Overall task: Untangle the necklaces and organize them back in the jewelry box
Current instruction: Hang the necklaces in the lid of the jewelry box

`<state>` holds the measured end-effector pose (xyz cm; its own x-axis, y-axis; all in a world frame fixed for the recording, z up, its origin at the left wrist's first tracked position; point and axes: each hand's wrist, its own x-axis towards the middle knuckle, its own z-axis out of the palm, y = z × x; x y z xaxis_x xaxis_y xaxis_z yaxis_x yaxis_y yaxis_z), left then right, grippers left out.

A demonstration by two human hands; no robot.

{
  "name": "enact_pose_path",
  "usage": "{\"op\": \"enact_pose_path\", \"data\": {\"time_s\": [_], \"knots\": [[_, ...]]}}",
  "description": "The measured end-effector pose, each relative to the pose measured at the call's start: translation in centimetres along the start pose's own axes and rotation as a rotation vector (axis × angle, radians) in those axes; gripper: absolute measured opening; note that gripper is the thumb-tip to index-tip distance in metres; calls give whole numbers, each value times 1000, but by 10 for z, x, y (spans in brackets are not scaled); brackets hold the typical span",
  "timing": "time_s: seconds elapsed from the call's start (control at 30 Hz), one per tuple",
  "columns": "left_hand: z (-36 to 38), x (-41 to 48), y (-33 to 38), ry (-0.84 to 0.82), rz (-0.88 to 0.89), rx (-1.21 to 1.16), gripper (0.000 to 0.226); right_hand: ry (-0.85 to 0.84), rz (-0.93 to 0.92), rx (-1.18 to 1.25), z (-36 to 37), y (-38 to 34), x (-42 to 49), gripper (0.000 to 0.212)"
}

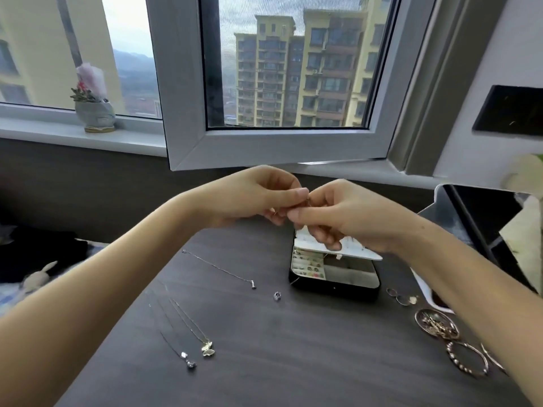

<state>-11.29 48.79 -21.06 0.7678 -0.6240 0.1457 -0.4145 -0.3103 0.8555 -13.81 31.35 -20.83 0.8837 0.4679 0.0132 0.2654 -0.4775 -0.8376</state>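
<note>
Head view: your left hand point(258, 198) and right hand point(346, 218) meet raised above the open jewelry box point(335, 284), fingertips of both pinching a fine necklace point(307, 197), mostly hidden between them. Three thin chains point(219, 268), one with a butterfly pendant point(207, 348), lie stretched out separately on the dark surface point(293, 362) left of the box. Expect the necklace to be light, limp, slippery and quick to kink, so pinch beside the clasp or knot.

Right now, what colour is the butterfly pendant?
The butterfly pendant is pale gold; head view shows it best.
</note>
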Motion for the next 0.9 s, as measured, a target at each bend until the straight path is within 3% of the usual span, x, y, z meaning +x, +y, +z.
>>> {"op": "enact_pose_path", "data": {"time_s": [0.2,0.33,0.47,0.6,0.77,0.9], "knots": [[-11,23,24,150,87,9,25,126,-24,16,-37,-24,5,24],[-13,48,22,238,93,-115,25,228,-94,51,-60,-33,14,25],[-5,83,-12,324,8,165,15,331,-131,135,-82,-35,25,23],[14,119,-78,233,-117,547,22,354,-152,176,-96,-32,34,23],[36,148,-146,142,-241,768,33,389,-144,154,-105,-17,56,22],[49,159,-171,129,-276,841,28,427,-130,134,-112,-1,82,23]]}}
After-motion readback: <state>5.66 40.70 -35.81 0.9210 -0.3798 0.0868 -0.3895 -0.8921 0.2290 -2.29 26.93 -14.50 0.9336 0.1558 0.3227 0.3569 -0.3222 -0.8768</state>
